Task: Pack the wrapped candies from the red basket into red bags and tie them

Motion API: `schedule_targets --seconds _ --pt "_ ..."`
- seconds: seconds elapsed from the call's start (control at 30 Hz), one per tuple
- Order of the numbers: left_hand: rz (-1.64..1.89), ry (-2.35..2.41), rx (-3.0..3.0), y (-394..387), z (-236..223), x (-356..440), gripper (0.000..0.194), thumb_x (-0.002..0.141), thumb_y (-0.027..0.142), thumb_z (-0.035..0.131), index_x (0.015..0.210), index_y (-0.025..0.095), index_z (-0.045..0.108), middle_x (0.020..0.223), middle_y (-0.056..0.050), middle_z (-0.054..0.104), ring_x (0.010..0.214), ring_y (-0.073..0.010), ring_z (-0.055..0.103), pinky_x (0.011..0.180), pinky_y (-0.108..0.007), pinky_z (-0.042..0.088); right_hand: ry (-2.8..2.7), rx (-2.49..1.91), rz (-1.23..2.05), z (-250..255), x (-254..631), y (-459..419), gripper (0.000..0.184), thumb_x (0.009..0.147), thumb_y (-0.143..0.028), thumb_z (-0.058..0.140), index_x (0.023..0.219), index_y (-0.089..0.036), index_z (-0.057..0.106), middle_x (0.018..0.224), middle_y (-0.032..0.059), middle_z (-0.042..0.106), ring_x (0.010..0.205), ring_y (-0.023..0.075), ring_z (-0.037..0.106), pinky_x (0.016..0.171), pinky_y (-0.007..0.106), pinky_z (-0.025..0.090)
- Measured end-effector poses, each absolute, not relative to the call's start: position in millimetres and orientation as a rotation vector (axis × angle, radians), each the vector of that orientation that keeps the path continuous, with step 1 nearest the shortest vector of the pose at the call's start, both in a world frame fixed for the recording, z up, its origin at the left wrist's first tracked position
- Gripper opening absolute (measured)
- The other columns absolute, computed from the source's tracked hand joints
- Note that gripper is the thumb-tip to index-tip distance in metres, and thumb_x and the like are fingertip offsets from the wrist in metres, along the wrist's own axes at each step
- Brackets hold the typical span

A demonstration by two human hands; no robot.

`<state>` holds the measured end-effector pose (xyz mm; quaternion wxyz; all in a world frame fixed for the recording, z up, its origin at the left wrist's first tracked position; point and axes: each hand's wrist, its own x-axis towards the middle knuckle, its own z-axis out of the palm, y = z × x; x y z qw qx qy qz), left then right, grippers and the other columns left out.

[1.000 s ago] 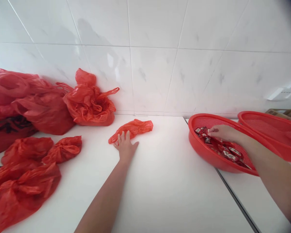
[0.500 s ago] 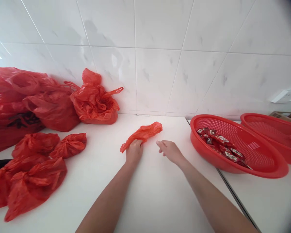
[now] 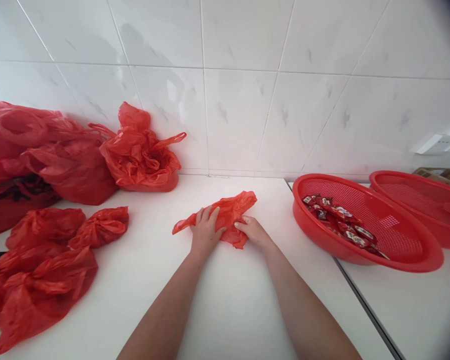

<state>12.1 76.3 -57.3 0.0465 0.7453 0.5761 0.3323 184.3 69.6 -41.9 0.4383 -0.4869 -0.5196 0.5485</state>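
Note:
A thin red plastic bag [image 3: 230,211] lies crumpled and partly spread on the white table, between my two hands. My left hand [image 3: 205,234] rests on its left part, fingers spread and stretched over the plastic. At the bag's right edge, my right hand [image 3: 252,231] pinches the plastic between thumb and fingers. To the right stands a red perforated basket [image 3: 390,220], with several small wrapped snack packets [image 3: 343,222] heaped in its left side.
Several knotted red bags [image 3: 47,290] lie at the left front. Behind them, larger filled red bags [image 3: 71,167] and an open-topped red bag [image 3: 144,155] stand near the tiled wall [image 3: 240,115]. A second red basket [image 3: 412,192] is at the far right. A dark seam [image 3: 360,295] crosses the table.
My right hand has moved left onto the bag and gripped its edge. My left hand's fingers have opened from a closed grip, and the bag is spread wider.

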Motion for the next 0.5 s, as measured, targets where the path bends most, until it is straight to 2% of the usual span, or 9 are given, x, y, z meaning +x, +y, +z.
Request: schedule_targets --seconds 0.1,0.17,0.27,0.37,0.43,0.5 --pt "0.963 1.781 2.192 84 -59 -1 0.024 0.075 0.021 0.056 0.097 0.025 0.066 0.099 -0.005 0.065 0.102 -0.0265 0.054 0.087 -0.039 0.041 -1.28 -1.207 1.431 -38 198 69 0.023 0.065 -0.034 0.067 0.08 -0.016 0.067 0.077 0.0046 0.069 0.069 0.0192 0.062 0.061 0.03 0.048" --pt "0.999 1.855 2.116 88 -57 -13 0.021 0.077 0.016 0.049 0.082 0.023 0.067 0.087 -0.004 0.066 0.091 -0.0235 0.057 0.085 -0.038 0.04 -1.25 -1.226 1.413 -37 208 70 0.027 0.065 -0.037 0.069 0.082 -0.016 0.067 0.081 0.0057 0.069 0.071 0.0194 0.063 0.063 0.029 0.048" --pt "1.1 1.991 1.943 91 -51 -32 0.024 0.075 0.012 0.044 0.079 0.022 0.065 0.084 -0.004 0.065 0.086 -0.0228 0.057 0.085 -0.039 0.038 -1.196 -1.291 1.324 -38 225 70 0.032 0.067 -0.045 0.067 0.08 -0.016 0.066 0.079 0.0065 0.068 0.067 0.0188 0.062 0.061 0.029 0.047" --pt "1.214 2.06 1.746 91 -47 -46 0.02 0.073 0.015 0.044 0.076 0.022 0.063 0.086 -0.004 0.064 0.088 -0.0231 0.055 0.082 -0.038 0.038 -1.155 -1.393 1.167 -38 238 70 0.037 0.069 -0.054 0.062 0.067 -0.017 0.061 0.065 0.0042 0.063 0.056 0.0169 0.056 0.053 0.029 0.042" --pt "1.271 2.032 1.625 90 -47 -50 0.017 0.073 0.017 0.045 0.075 0.022 0.061 0.087 -0.003 0.063 0.085 -0.0211 0.055 0.077 -0.034 0.041 -1.12 -1.469 0.994 -34 243 71 0.036 0.068 -0.054 0.062 0.064 -0.019 0.057 0.062 0.0022 0.059 0.055 0.0159 0.052 0.053 0.028 0.039" --pt "1.299 1.954 1.523 89 -48 -48 0.012 0.074 0.021 0.047 0.074 0.023 0.059 0.081 0.0 0.062 0.074 -0.0176 0.055 0.066 -0.028 0.042 -1.068 -1.535 0.775 -27 242 69 0.032 0.068 -0.051 0.064 0.07 -0.02 0.056 0.066 0.0013 0.058 0.061 0.0164 0.051 0.057 0.028 0.037"
